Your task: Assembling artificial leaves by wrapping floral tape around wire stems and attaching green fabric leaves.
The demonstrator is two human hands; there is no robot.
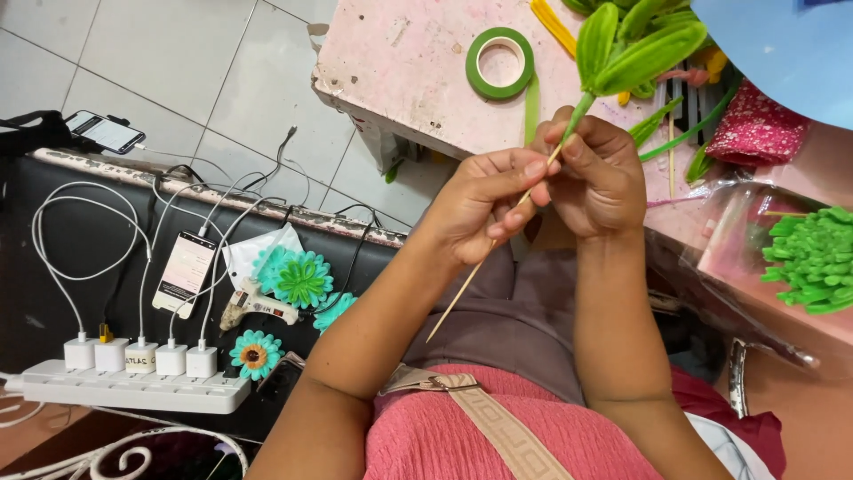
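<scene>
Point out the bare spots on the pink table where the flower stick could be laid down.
Pink table: bare patch left of the green tape roll, out to the chipped corner. Crowded right of the roll: green petals, stems, red pouch, tray of green pieces. Both hands hold the stick.

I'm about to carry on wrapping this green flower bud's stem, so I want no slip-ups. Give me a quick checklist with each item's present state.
1. Left hand pinches the wooden stick: ok.
2. Right hand grips the stem just under the green bud: ok.
3. Green tape roll lies on the pink table, ahead of the hands: ok.
4. Tape end attached to the stem: cannot tell, fingers cover it.
5. Stick's lower end hangs free above the lap: ok.
6. Glue gun lies on the dark surface at left; whether hot: cannot tell.
</scene>
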